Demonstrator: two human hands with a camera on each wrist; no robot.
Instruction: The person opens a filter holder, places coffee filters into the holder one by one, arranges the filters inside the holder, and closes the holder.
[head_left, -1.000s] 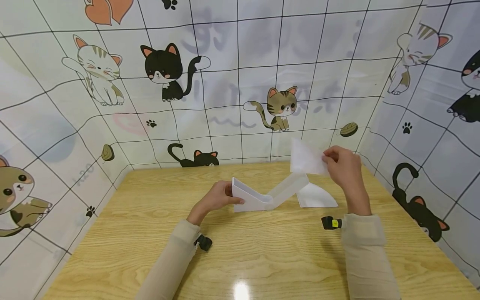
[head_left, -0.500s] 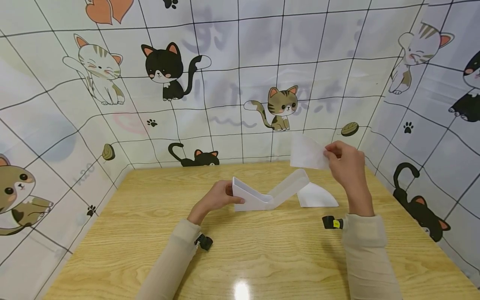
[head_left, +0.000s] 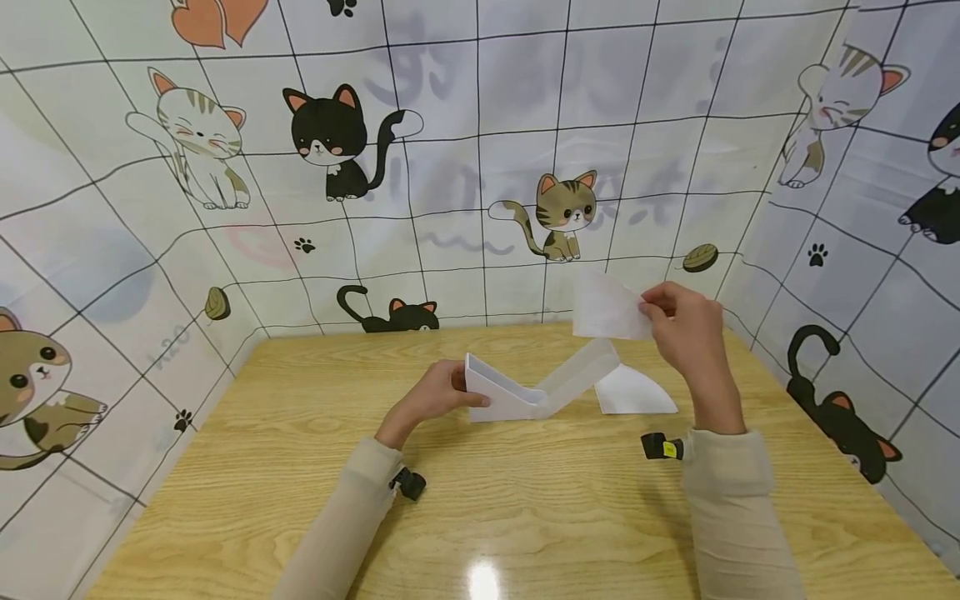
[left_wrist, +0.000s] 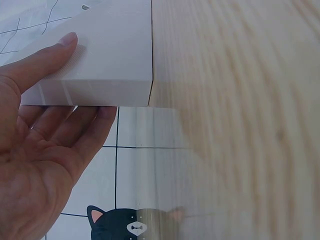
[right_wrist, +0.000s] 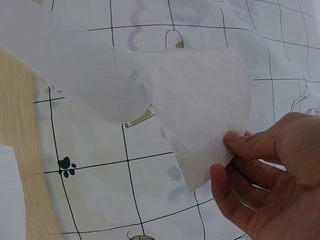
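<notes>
At the left, my left hand (head_left: 431, 393) grips one end of a white wedge-shaped case (head_left: 501, 403), thumb on its near face and fingers behind it. The case rests on the table in the left wrist view. Its frosted translucent lid (head_left: 579, 377) is swung open to the right. Above the lid, my right hand (head_left: 686, 327) pinches a thin white fan-shaped paper, which looks like a coffee filter (right_wrist: 205, 105), by one corner between thumb and fingers. Another white fan-shaped paper (head_left: 636, 393) lies on the table behind the lid, partly hidden by it.
A wood-grain table (head_left: 450, 517) spans the workspace. A white grid-patterned backdrop (head_left: 442, 183) with cartoon cats stands along its back and both sides.
My right hand has lifted the paper slightly, then shifted it a little to the left. The left hand, the case and the paper on the table stay put.
</notes>
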